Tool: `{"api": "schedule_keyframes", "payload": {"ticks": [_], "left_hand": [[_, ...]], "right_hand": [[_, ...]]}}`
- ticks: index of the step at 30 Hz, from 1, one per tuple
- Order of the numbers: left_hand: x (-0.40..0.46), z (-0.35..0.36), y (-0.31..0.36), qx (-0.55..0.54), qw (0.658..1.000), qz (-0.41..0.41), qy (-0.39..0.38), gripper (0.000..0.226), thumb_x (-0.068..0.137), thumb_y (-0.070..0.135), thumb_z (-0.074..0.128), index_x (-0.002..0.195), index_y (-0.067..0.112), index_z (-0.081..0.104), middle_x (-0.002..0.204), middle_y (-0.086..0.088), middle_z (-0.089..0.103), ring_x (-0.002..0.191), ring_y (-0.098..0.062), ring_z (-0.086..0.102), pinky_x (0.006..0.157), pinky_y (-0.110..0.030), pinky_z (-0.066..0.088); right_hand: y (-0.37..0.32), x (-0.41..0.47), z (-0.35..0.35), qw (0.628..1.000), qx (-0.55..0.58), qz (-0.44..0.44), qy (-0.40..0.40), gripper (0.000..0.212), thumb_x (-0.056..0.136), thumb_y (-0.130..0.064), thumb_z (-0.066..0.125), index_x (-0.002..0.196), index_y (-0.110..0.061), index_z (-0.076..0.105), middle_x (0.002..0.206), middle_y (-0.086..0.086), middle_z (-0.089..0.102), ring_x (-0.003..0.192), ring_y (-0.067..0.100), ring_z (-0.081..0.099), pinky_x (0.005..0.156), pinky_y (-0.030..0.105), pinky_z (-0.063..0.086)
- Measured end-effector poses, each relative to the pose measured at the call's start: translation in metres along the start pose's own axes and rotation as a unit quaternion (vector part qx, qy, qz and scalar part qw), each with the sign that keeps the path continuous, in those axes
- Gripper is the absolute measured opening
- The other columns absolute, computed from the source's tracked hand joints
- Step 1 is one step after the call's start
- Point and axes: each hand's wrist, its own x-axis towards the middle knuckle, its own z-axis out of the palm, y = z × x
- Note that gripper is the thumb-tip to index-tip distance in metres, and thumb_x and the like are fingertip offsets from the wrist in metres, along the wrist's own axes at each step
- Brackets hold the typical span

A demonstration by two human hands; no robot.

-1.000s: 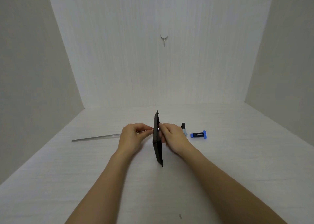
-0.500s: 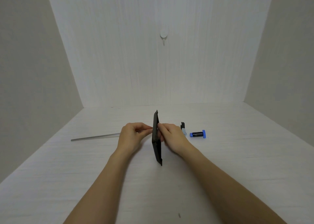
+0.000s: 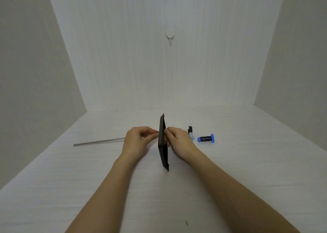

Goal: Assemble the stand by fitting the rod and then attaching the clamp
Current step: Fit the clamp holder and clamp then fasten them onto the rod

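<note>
A black base plate [image 3: 163, 155] stands on its edge in the middle of the white table, seen almost edge-on. My left hand [image 3: 138, 141] pinches the near end of a thin metal rod [image 3: 99, 141], which lies across the table to the left and meets the plate's left face. On the plate's right face, my right hand [image 3: 178, 140] has its fingers closed at the spot opposite the rod's end; what they pinch is hidden. A black and silver clamp piece [image 3: 190, 133] and a black cylinder with blue ends [image 3: 206, 138] lie to the right.
White walls close in the table [image 3: 247, 162] at the back and both sides. A round white hook [image 3: 170, 35] is stuck on the back wall.
Both hands, the plate and the rod stay in almost the same place; only slight finger shifts at the plate.
</note>
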Motion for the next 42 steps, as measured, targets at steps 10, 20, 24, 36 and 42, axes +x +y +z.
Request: {"api": "schedule_keyframes", "payload": {"ticks": [10, 20, 24, 36, 42], "left_hand": [[0.000, -0.001, 0.001, -0.001, 1.000, -0.002, -0.002, 0.008, 0.078, 0.023, 0.073, 0.072, 0.028, 0.076, 0.074, 0.013, 0.075, 0.074, -0.001, 0.069, 0.075, -0.023, 0.051], [-0.001, 0.000, 0.003, 0.005, 1.000, 0.000, 0.001, 0.008, 0.079, 0.023, 0.072, 0.073, 0.026, 0.076, 0.074, 0.012, 0.075, 0.074, -0.001, 0.069, 0.076, -0.024, 0.052], [-0.002, 0.000, 0.003, 0.005, 1.000, 0.001, 0.002, 0.011, 0.078, 0.022, 0.073, 0.070, 0.030, 0.075, 0.073, 0.013, 0.075, 0.074, -0.001, 0.069, 0.076, -0.024, 0.053], [-0.004, 0.003, 0.006, -0.034, 0.999, 0.019, -0.005, 0.016, 0.078, 0.012, 0.072, 0.069, 0.025, 0.074, 0.067, 0.012, 0.072, 0.065, 0.003, 0.065, 0.065, -0.006, 0.045], [-0.005, 0.005, 0.007, -0.019, 1.000, 0.014, 0.003, 0.017, 0.074, 0.018, 0.074, 0.066, 0.033, 0.072, 0.070, 0.012, 0.072, 0.070, 0.002, 0.064, 0.067, -0.009, 0.046]], "right_hand": [[0.001, -0.002, 0.002, 1.000, -0.004, -0.016, 0.010, 0.009, 0.096, -0.022, 0.046, 0.096, -0.015, 0.050, 0.078, 0.008, 0.061, 0.062, 0.012, 0.048, 0.058, 0.025, 0.039], [-0.003, -0.003, 0.001, 1.000, 0.020, 0.007, 0.017, 0.025, 0.097, -0.031, 0.041, 0.090, -0.010, 0.051, 0.077, 0.016, 0.060, 0.068, 0.018, 0.050, 0.066, 0.036, 0.043], [-0.001, -0.004, 0.002, 1.000, -0.013, -0.015, 0.004, 0.011, 0.097, -0.027, 0.042, 0.095, -0.017, 0.046, 0.085, 0.018, 0.064, 0.065, 0.017, 0.049, 0.057, 0.029, 0.039], [-0.013, -0.002, 0.001, 0.993, 0.092, 0.067, -0.009, 0.016, 0.096, -0.015, 0.036, 0.085, -0.008, 0.046, 0.077, 0.006, 0.051, 0.066, 0.018, 0.043, 0.057, 0.025, 0.035], [-0.009, 0.001, 0.002, 0.989, 0.110, 0.101, 0.002, 0.016, 0.094, -0.016, 0.041, 0.080, -0.013, 0.048, 0.072, 0.001, 0.050, 0.062, 0.015, 0.042, 0.056, 0.025, 0.033]]}}
